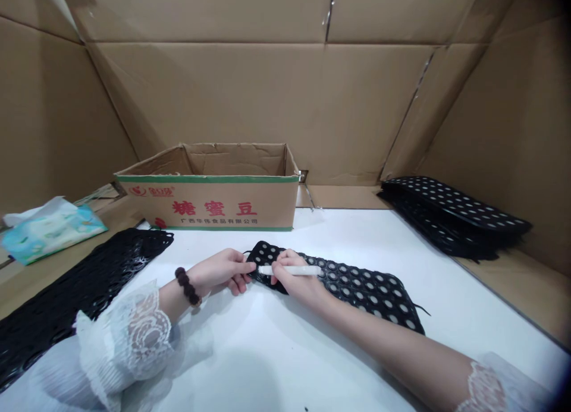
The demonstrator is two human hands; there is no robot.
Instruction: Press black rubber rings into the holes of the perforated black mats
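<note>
A black strip-shaped mat with rows of pale round dots lies at a slant on the white table. My left hand, with a dark beaded bracelet at the wrist, pinches the mat's left end between thumb and fingers. Closed around a slim white pen, my right hand rests over the left part of the mat. The pen lies nearly level, its narrow end pointing left close to my left thumb. My right hand and forearm hide part of the mat's lower edge.
An open cardboard box stands behind the mat. More dotted black mats are stacked at the right. Black openwork material lies at the left, near a blue tissue pack. Tall cardboard walls enclose the white table.
</note>
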